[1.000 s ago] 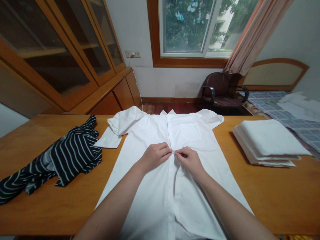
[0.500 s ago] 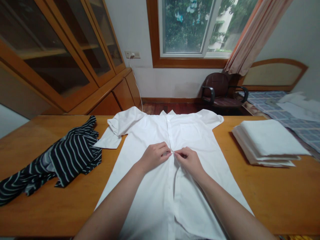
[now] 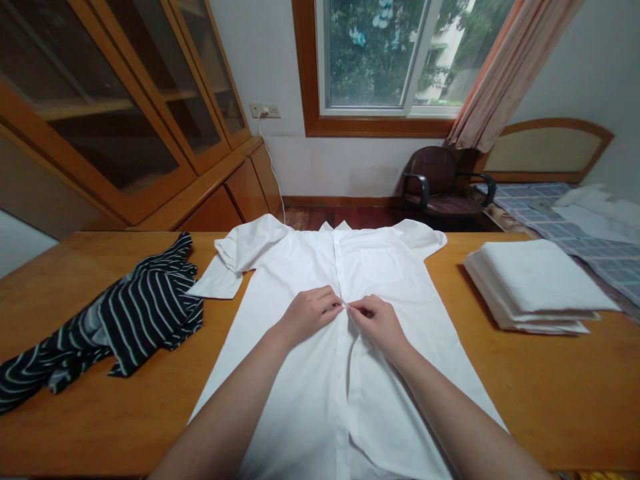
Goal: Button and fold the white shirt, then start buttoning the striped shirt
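Note:
A white button-up shirt (image 3: 295, 393) lies front side up on the wooden table, its collar toward the far edge. My left hand (image 3: 313, 312) pinches the front placket near mid-chest. Close beside it, my right hand (image 3: 377, 322) pinches the same spot from the other side, fingertips almost meeting. The button between them is too small to make out. Above the hands the placket lies together; below them the two front edges part in a gap. The shirt's left-side sleeve is folded back on itself.
A black striped garment (image 3: 145, 307) lies crumpled at the left of the table (image 3: 550, 400). On the right sits a stack of folded white cloth (image 3: 540, 280). Beyond are a glass-door cabinet (image 3: 200, 167), an armchair (image 3: 435, 177) and a bed (image 3: 565, 207).

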### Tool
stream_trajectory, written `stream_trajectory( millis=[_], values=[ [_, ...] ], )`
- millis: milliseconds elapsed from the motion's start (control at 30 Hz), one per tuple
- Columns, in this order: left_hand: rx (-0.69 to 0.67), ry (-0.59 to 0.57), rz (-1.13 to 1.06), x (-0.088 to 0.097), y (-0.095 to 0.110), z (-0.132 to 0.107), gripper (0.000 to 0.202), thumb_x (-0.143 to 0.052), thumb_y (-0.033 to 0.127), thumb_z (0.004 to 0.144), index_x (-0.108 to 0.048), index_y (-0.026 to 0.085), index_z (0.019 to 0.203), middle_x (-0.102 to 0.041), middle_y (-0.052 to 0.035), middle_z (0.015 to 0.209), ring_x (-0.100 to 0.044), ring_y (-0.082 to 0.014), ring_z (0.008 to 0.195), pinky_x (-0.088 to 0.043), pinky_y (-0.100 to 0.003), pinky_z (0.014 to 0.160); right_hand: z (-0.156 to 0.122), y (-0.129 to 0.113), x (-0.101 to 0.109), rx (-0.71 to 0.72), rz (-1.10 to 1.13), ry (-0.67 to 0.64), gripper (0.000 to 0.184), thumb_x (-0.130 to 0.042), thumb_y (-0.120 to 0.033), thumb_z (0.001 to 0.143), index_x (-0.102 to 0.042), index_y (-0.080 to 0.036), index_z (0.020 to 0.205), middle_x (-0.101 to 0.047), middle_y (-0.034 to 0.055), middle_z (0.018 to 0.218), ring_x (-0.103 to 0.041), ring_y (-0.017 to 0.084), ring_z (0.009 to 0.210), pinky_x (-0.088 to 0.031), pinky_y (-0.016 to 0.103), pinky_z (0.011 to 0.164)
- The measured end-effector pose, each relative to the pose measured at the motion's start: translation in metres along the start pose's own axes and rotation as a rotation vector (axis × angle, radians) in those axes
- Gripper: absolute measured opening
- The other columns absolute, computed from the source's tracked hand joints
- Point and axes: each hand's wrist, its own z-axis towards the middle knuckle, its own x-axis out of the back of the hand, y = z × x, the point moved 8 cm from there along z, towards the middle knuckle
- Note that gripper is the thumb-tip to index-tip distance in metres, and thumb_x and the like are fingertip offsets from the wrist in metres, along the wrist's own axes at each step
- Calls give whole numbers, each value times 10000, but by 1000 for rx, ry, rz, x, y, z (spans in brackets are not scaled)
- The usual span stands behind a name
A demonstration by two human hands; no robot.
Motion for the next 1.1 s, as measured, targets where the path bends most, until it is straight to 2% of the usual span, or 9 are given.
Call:
stream_trajectory(
  millis=[767,1100],
  values=[
    [19,-36,-37,-4,-1,-1,136,-546,300,970,-624,192,942,-643,-12,861,-616,-136,792,-464,-250,711,0,-1,0,4,15,0,161,-631,-213,835,-789,-240,833,-703,23,687,-593,192,708,-446,307,684],
    [20,-11,-20,-4,-3,-1,165,-554,337,969,-624,192,931,-649,-10,860,-626,-138,797,-467,-258,711,0,1,-1,1,4,-8,162,-627,-219,845,-788,-238,837,-695,25,688,-597,192,714,-443,304,678]
  ],
)
